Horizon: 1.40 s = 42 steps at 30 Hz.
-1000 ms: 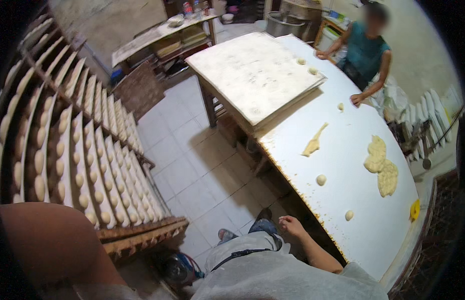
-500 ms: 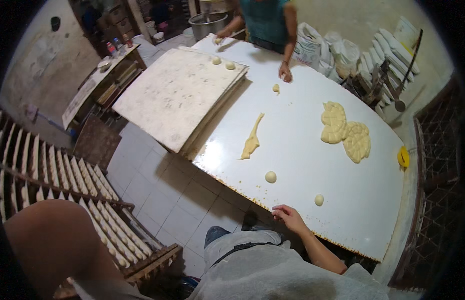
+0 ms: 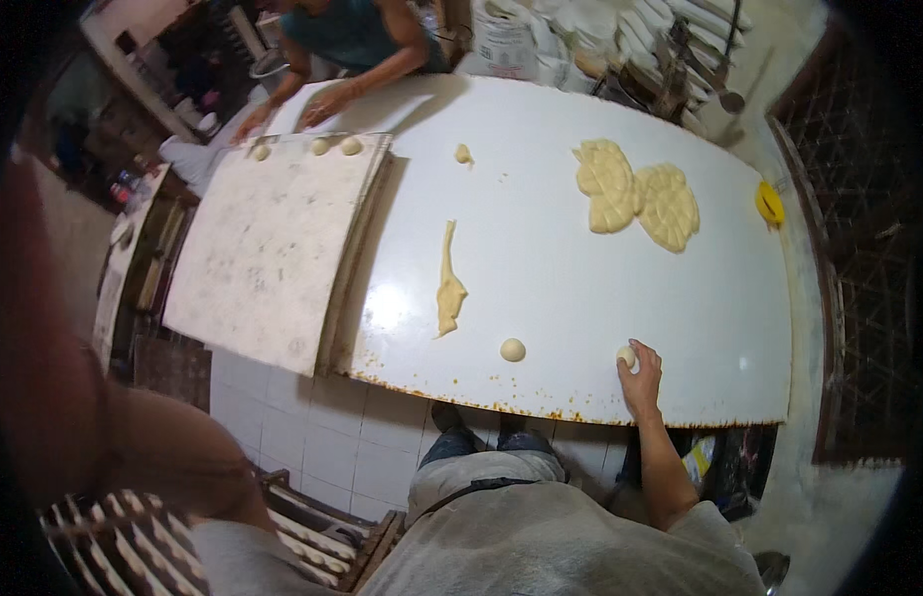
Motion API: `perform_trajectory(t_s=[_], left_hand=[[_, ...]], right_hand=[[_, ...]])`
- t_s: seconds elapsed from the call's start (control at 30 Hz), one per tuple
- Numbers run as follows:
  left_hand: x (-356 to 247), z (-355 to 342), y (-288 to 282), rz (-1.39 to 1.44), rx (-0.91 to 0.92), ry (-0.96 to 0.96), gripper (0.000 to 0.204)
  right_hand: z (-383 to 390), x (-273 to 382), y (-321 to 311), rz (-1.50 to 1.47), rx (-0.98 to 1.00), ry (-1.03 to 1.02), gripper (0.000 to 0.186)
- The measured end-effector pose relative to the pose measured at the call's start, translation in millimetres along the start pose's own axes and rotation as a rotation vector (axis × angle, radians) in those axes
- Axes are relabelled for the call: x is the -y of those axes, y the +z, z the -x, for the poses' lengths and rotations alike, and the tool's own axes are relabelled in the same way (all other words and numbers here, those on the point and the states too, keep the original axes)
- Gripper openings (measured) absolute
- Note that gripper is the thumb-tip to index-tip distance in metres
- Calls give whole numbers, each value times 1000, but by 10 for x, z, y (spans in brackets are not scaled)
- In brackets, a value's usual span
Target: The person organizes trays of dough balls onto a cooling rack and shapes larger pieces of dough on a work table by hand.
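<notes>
On the white tabletop [image 3: 561, 288], my right hand [image 3: 643, 381] curls round a dough ball [image 3: 623, 355] near the front edge. A second dough ball [image 3: 513, 350] sits a short way to its left. Further left lies a long, thin strip of dough [image 3: 449, 288]. Two flattened rounds of dough, one on the left [image 3: 606, 186] and one on the right [image 3: 668, 207], touch each other at the far right. A small dough scrap [image 3: 463, 154] rests near the far side. My left arm [image 3: 173, 457] is bent up at the left rim, blurred; its hand is outside the picture.
A stack of floury boards [image 3: 253, 248] covers the table's left end, with several dough balls along its far edge. Across the table a person [image 3: 362, 50] reaches over those boards. A yellow tool [image 3: 769, 205] lies at the right edge. Racks of shaped dough [image 3: 134, 536] stand lower left.
My right hand has moved from the table's front edge to the right-hand dough ball. The other person has moved left, and another ball now sits on the boards. The view has turned.
</notes>
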<state>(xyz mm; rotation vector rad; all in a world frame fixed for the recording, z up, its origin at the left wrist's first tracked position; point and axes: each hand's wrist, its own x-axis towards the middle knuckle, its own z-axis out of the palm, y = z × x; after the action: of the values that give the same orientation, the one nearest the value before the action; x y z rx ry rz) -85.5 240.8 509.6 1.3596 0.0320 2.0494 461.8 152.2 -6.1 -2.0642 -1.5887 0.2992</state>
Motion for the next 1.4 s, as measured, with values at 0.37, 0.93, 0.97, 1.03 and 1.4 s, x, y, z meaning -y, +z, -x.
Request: perform_trajectory(t_s=[0.37, 0.93, 0.97, 1.03, 1.4], left_hand=[[2902, 3962, -1024, -1032, 1283, -553, 25], [92, 2694, -3542, -1402, -227, -994, 50], [-72, 2712, -3875, -1455, -216, -985, 51], [-114, 2565, -4174, -1569, -25, -1137, 54], [108, 2465, -3734, -1409, -16, -962, 55]], right_hand=[[-238, -9, -50, -76, 293, -97, 70], [-371, 3432, 767, -734, 964, 55, 56], [-312, 3838, 1062, -583, 971, -129, 55], [-217, 4517, 1653, -639, 882, -446, 50], [-163, 4858, 1713, -467, 729, -491, 78]])
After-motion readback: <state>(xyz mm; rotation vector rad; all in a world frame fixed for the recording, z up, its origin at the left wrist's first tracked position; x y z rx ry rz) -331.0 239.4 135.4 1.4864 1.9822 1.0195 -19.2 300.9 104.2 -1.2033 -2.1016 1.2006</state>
